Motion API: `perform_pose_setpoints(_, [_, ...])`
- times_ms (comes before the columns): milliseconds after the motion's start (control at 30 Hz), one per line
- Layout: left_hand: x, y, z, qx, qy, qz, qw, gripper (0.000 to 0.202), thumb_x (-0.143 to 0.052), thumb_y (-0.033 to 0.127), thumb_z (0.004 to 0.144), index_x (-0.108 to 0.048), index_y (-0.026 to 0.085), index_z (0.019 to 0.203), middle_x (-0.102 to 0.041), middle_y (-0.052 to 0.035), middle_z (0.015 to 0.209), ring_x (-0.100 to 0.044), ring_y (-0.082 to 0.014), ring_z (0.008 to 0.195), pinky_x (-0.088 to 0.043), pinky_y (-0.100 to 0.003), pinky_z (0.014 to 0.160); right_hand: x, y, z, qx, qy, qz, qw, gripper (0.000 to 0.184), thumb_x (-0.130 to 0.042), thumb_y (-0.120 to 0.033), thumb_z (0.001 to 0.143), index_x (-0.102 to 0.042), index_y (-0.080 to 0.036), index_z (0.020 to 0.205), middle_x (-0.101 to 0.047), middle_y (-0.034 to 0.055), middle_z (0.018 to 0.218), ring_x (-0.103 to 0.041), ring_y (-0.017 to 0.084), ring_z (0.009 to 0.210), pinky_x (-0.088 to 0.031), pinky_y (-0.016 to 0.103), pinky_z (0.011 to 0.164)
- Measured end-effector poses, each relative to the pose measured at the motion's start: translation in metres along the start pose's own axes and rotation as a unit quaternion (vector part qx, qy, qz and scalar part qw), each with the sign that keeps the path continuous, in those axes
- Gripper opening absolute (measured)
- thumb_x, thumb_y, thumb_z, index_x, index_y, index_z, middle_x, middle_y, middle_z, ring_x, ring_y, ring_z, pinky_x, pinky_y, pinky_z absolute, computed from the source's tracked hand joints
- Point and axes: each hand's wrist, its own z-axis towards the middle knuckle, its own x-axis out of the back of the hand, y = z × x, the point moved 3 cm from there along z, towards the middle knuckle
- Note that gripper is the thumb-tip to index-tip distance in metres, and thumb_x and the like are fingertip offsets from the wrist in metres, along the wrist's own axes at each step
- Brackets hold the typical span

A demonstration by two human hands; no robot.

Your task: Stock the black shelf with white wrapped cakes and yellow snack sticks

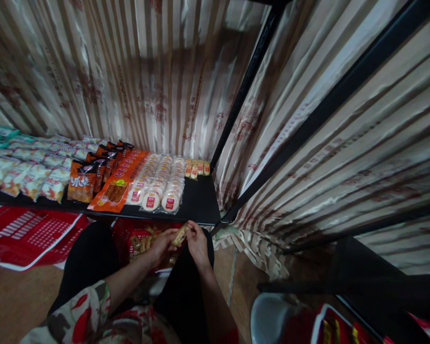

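A small yellowish wrapped snack (179,236) is held between my two hands, above my knees and just below the shelf edge. My left hand (164,243) grips its left end with closed fingers. At its upper right end, my right hand (197,241) pinches it between thumb and fingers. Below them, a red basket (120,239) between my legs holds several similar small wrapped snacks (143,242). On the black shelf (199,200) ahead, a few small yellow packets (197,168) stand in the back right corner, beside rows of round white crackers (170,200) in clear wrappers.
Further left on the shelf are an orange snack bag (114,184), brown bags (81,181) and rows of white packets (55,184). A red perforated basket or bag (32,234) lies at left. Black posts (251,81) and pleated curtains (157,71) enclose the shelf. A pale tub (268,315) stands lower right.
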Motion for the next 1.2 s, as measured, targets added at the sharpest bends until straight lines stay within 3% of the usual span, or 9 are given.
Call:
perform_pose_setpoints(167, [-0.014, 0.001, 0.002, -0.044, 0.049, 0.038, 0.997, 0.029, -0.064, 0.023, 0.062, -0.062, 0.017, 0.090, -0.065, -0.0004, 0.075, -0.057, -0.0100, 0.062, -0.041, -0.019, 0.053, 0.008, 0.003, 0.005, 0.001, 0.018, 0.055, 0.998, 0.038, -0.049, -0.039, 0.079, -0.060, -0.016, 0.107, -0.066, 0.0096, 0.103, -0.065, 0.016, 0.073, -0.052, 0.027, 0.066])
perform_pose_setpoints(333, [-0.023, -0.004, 0.014, -0.144, 0.065, 0.119, 0.980, 0.031, -0.062, 0.027, 0.065, -0.062, 0.016, 0.094, -0.066, -0.0049, 0.086, -0.059, -0.0143, 0.072, -0.045, -0.024, 0.063, 0.015, 0.009, 0.009, -0.013, 0.035, 0.083, 0.996, 0.037, -0.054, -0.041, 0.077, -0.061, -0.019, 0.106, -0.066, 0.0082, 0.104, -0.065, 0.016, 0.076, -0.052, 0.029, 0.071])
perform_pose_setpoints(400, [-0.026, -0.002, 0.016, -0.199, 0.079, 0.181, 0.960, 0.029, -0.059, 0.025, 0.068, -0.062, 0.016, 0.095, -0.066, -0.0062, 0.091, -0.060, -0.0160, 0.080, -0.047, -0.028, 0.073, 0.017, 0.011, 0.011, -0.033, 0.040, 0.114, 0.992, 0.038, -0.057, -0.043, 0.075, -0.061, -0.019, 0.105, -0.067, 0.0073, 0.102, -0.066, 0.017, 0.077, -0.052, 0.029, 0.072])
perform_pose_setpoints(500, [-0.027, 0.005, 0.012, -0.275, 0.120, 0.295, 0.907, 0.029, -0.057, 0.018, 0.069, -0.062, 0.017, 0.098, -0.062, -0.0061, 0.098, -0.059, -0.0176, 0.092, -0.045, -0.034, 0.089, 0.019, 0.010, 0.012, -0.058, 0.048, 0.169, 0.983, 0.043, -0.063, -0.046, 0.071, -0.060, -0.018, 0.103, -0.068, 0.0072, 0.098, -0.066, 0.017, 0.080, -0.052, 0.028, 0.071])
perform_pose_setpoints(600, [-0.028, 0.012, 0.003, -0.315, 0.139, 0.367, 0.864, 0.033, -0.055, 0.015, 0.070, -0.060, 0.018, 0.102, -0.060, -0.0064, 0.103, -0.056, -0.0190, 0.099, -0.043, -0.037, 0.094, 0.018, 0.005, 0.012, -0.072, 0.048, 0.205, 0.975, 0.043, -0.067, -0.045, 0.066, -0.061, -0.017, 0.098, -0.068, 0.0074, 0.097, -0.065, 0.018, 0.081, -0.052, 0.028, 0.070])
perform_pose_setpoints(733, [-0.028, 0.018, -0.005, -0.350, 0.127, 0.396, 0.839, 0.033, -0.054, 0.014, 0.071, -0.058, 0.019, 0.103, -0.059, -0.0061, 0.104, -0.055, -0.0194, 0.103, -0.043, -0.036, 0.095, 0.013, -0.003, 0.011, -0.079, 0.039, 0.256, 0.963, 0.038, -0.071, -0.040, 0.063, -0.062, -0.018, 0.093, -0.069, 0.0061, 0.094, -0.065, 0.018, 0.082, -0.052, 0.030, 0.073])
perform_pose_setpoints(833, [-0.026, 0.019, -0.006, -0.348, 0.124, 0.395, 0.841, 0.029, -0.052, 0.019, 0.074, -0.058, 0.020, 0.102, -0.059, -0.0059, 0.103, -0.055, -0.0194, 0.102, -0.044, -0.036, 0.094, 0.011, -0.005, 0.011, -0.092, 0.064, 0.298, 0.948, 0.033, -0.073, -0.035, 0.059, -0.063, -0.018, 0.086, -0.069, 0.0038, 0.086, -0.064, 0.018, 0.080, -0.051, 0.030, 0.073])
perform_pose_setpoints(1033, [-0.023, 0.021, 0.003, -0.281, 0.124, 0.365, 0.879, 0.032, -0.041, 0.025, 0.081, -0.056, 0.014, 0.106, -0.060, -0.0108, 0.109, -0.056, -0.0199, 0.104, -0.043, -0.036, 0.093, 0.010, -0.003, 0.013, -0.109, 0.076, 0.370, 0.919, 0.037, -0.074, -0.034, 0.057, -0.062, -0.019, 0.088, -0.068, 0.0021, 0.084, -0.063, 0.016, 0.077, -0.050, 0.028, 0.070])
perform_pose_setpoints(1200, [-0.028, 0.028, 0.007, -0.239, 0.071, 0.346, 0.905, 0.023, -0.044, 0.021, 0.078, -0.057, 0.016, 0.097, -0.066, -0.0074, 0.098, -0.061, -0.0181, 0.091, -0.045, -0.030, 0.085, 0.011, -0.007, 0.016, -0.116, 0.080, 0.394, 0.908, 0.046, -0.077, -0.032, 0.055, -0.060, -0.019, 0.096, -0.068, 0.0032, 0.091, -0.064, 0.017, 0.085, -0.049, 0.028, 0.077])
